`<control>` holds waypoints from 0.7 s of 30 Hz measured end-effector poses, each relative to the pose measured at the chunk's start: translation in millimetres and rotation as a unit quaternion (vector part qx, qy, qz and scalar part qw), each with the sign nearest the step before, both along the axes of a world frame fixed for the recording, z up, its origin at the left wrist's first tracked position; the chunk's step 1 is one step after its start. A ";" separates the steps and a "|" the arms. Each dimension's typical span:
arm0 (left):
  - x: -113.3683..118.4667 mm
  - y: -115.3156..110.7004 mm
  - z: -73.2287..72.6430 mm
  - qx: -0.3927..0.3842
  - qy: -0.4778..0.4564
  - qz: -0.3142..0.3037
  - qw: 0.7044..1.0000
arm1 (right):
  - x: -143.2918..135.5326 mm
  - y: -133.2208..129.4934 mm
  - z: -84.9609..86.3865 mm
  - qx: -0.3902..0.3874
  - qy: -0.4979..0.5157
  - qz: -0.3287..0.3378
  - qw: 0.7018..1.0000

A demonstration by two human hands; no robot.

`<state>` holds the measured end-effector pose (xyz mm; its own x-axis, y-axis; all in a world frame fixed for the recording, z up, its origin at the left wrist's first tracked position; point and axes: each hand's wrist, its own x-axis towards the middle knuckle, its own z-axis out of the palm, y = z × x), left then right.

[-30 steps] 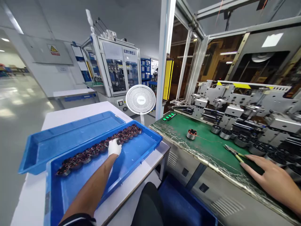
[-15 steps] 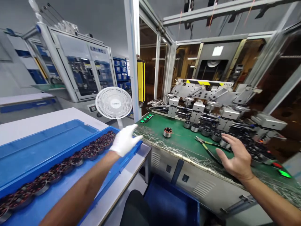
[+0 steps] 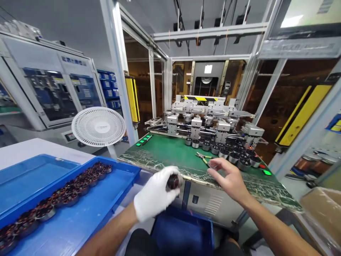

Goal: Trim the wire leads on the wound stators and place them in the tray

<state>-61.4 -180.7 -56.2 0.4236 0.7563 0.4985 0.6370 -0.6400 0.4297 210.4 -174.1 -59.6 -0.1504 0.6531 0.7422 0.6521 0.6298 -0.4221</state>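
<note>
My white-gloved left hand (image 3: 157, 197) has left the blue plastic tray (image 3: 106, 202), now gripping a dark copper-wound stator (image 3: 172, 181) | bare right hand (image 3: 229, 177) lifted off the green bench (image 3: 165, 153), open, fingers loosely curled, beside it.

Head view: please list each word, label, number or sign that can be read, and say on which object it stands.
No text here can be read.
Centre badge of the white round fan: too small to read.
Blue and white labels on the grey control cabinet: blurred.
Yellow and black striped strip on the metal machine: a hazard marking, no words.
White-gloved left hand, closed on a dark round wound part: no marking visible.
Bare right hand: holds nothing.
</note>
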 end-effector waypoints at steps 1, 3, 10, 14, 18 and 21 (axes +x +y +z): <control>0.0 -20.9 -6.1 0.013 -0.005 -0.024 1.000 | -13.2 -16.1 3.0 -0.056 0.012 0.057 0.997; 0.5 -53.1 -16.9 0.050 -0.009 -0.055 0.997 | -39.1 -45.8 7.9 -0.197 0.055 0.173 0.964; -5.9 -84.9 -35.1 0.041 0.041 -0.087 0.994 | -61.2 -86.3 8.0 -0.073 -0.141 0.247 0.956; -11.1 -91.0 -41.9 -0.058 -0.026 -0.134 0.989 | -47.1 -90.7 11.5 0.127 -0.333 0.234 0.905; -11.0 -99.7 -58.9 -0.114 -0.162 -0.145 0.969 | -41.2 -96.9 14.5 0.129 -0.336 0.226 0.905; -9.8 -103.0 -66.7 -0.099 -0.198 -0.159 0.962 | -36.1 -97.1 11.4 0.127 -0.312 0.225 0.914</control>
<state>-71.2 -283.7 -122.9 0.4557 0.7169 0.5276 0.1837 -0.6557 0.7323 174.2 -271.3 -48.2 -0.8078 0.2386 0.5390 0.3661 0.9197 0.1415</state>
